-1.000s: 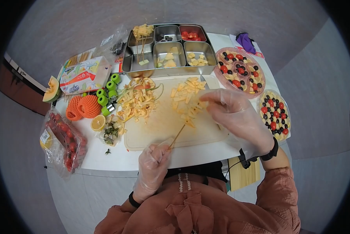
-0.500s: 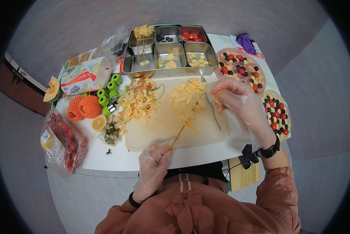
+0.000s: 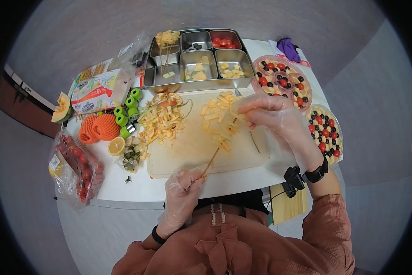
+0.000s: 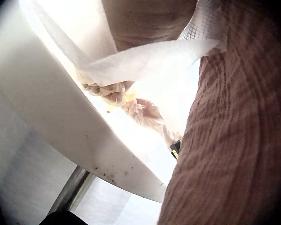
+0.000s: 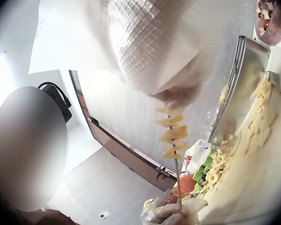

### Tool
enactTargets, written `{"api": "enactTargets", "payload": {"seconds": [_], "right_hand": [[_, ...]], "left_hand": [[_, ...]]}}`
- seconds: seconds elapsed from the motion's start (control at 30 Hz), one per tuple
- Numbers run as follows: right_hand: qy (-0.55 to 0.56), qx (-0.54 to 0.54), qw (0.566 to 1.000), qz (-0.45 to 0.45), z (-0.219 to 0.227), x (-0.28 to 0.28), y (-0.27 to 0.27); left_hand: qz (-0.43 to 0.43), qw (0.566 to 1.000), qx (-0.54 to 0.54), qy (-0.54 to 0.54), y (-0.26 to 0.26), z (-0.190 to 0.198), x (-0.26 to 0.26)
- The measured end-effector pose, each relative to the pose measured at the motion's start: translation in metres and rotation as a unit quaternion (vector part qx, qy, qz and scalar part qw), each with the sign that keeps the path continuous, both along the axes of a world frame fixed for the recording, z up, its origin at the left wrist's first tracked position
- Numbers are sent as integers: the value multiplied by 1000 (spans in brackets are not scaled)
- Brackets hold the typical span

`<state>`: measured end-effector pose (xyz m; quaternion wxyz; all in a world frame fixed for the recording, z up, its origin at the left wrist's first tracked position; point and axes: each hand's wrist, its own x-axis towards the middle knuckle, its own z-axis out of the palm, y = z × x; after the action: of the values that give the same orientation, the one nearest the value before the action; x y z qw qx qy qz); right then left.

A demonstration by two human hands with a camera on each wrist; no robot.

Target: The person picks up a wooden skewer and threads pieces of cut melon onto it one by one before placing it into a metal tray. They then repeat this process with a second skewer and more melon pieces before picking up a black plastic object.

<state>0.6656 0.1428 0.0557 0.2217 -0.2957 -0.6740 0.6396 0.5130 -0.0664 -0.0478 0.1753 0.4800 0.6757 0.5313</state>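
Observation:
In its clear plastic glove, my left hand (image 3: 183, 192) grips the lower end of a thin wooden skewer (image 3: 210, 162) near the table's front edge. Spaced yellow fruit slices (image 5: 173, 136) are threaded on the skewer's upper part. My gloved right hand (image 3: 279, 120) has thumb and fingers pinched at the top of the skewer, at the uppermost fruit piece (image 5: 163, 110). Below lies a white cutting board (image 3: 183, 160) with loose yellow fruit pieces (image 3: 222, 103) on it. Partly behind the right hand, a knife (image 3: 255, 141) lies on the board. Glare washes out much of the left wrist view.
Behind the board stands a steel tray (image 3: 196, 85) with fruit containers. Peelings (image 3: 162, 119) heap at the board's left. Two decorated fruit platters (image 3: 324, 133) sit at right. Left are orange foam nets (image 3: 106, 127), green-handled cutters (image 3: 120, 114), a halved lemon (image 3: 116, 146) and boxed tomatoes (image 3: 80, 165).
My right hand drew away to the right of the skewer, uncovering more of the knife, then came back to the skewer's top. The left hand keeps its grip, almost unmoved.

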Motion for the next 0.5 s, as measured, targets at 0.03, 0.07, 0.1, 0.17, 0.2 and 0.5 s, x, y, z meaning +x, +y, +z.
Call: {"api": "enactTargets", "payload": {"seconds": [0.03, 0.07, 0.1, 0.17, 0.2, 0.5], "right_hand": [[-13, 4, 1000, 1, 0, 0, 0], [-13, 4, 1000, 1, 0, 0, 0], [-6, -4, 1000, 6, -2, 0, 0], [1, -11, 1000, 11, -6, 0, 1], [-1, -9, 1000, 13, -8, 0, 2], [16, -68, 998, -3, -5, -5, 1]], "left_hand": [[-1, 1000, 1, 1, 0, 0, 0], [-1, 1000, 1, 1, 0, -1, 0], [-3, 1000, 1, 10, 0, -1, 0], [-5, 1000, 1, 18, 0, -2, -1], [-8, 1000, 4, 19, 0, -2, -1], [-10, 1000, 5, 28, -2, -6, -1]]}}
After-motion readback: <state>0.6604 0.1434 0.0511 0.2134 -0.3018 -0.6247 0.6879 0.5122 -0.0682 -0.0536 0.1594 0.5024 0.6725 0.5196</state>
